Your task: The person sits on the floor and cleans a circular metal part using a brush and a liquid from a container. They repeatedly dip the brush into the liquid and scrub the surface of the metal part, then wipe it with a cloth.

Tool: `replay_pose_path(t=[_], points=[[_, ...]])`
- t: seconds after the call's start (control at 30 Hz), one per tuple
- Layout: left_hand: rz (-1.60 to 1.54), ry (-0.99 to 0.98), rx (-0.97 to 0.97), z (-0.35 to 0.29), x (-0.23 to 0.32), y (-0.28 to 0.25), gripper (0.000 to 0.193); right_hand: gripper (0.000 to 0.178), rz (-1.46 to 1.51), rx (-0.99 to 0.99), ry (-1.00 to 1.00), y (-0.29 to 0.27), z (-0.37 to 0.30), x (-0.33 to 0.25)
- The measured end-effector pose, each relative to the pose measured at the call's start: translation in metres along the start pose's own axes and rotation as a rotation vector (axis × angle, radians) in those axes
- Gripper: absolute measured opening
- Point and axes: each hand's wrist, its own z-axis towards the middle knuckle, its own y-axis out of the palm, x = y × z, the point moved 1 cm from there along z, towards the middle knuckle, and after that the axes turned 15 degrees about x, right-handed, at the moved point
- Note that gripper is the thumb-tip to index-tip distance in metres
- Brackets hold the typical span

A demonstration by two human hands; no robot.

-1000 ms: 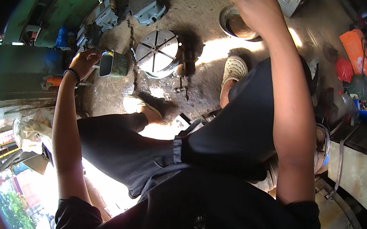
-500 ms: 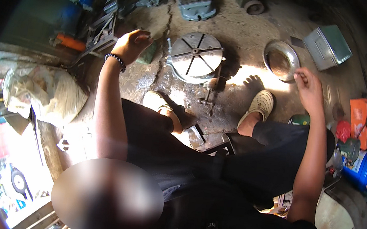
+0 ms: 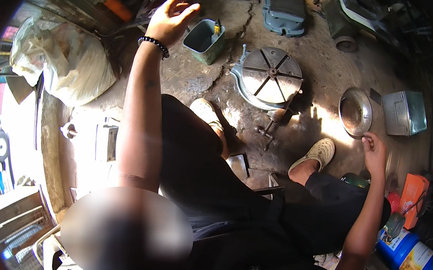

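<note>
I sit over a grimy concrete floor, legs in black trousers and pale shoes. My left hand (image 3: 171, 17), a black bead bracelet on its wrist, is raised with fingers spread, holding nothing, just left of a small green metal box (image 3: 204, 40) with a yellow-handled tool in it. My right hand (image 3: 374, 151) hangs low by my right knee, fingers loosely curled and empty, just below a shallow metal bowl (image 3: 355, 111). Between my feet lies a round slotted rotary table (image 3: 270, 77) with a crank handle (image 3: 271, 125).
A stuffed white sack (image 3: 63, 61) lies at the left. Grey machine castings (image 3: 284, 10) stand at the top. A silver-green metal box (image 3: 404, 112) sits right of the bowl. Orange and red containers (image 3: 413, 193) and a blue drum (image 3: 408, 258) crowd the lower right.
The view has swung so the floor sits more centred. My left hand has lifted off the parts by the green box and opened. My right hand has dropped from the bowl's rim toward my knee.
</note>
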Motion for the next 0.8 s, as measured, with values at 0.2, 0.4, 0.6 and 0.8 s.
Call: replay_pose_path(t=[0.2, 0.4, 0.6, 0.8], points=[[-0.067, 0.079, 0.15, 0.003, -0.011, -0.001, 0.054, 0.017, -0.019, -0.042, 0.013, 0.004, 0.004, -0.007], [-0.056, 0.175, 0.237, -0.001, 0.015, -0.014, 0.065, 0.02, 0.015, 0.018, 0.041, 0.0, -0.007, 0.001], [-0.508, -0.069, 0.16, 0.027, -0.016, -0.07, 0.053, 0.021, 0.224, -0.069, 0.183, 0.019, -0.002, 0.006], [0.201, 0.053, 0.045, -0.001, -0.159, -0.071, 0.137, 0.024, 0.302, -0.131, 0.131, 0.092, 0.064, -0.086]])
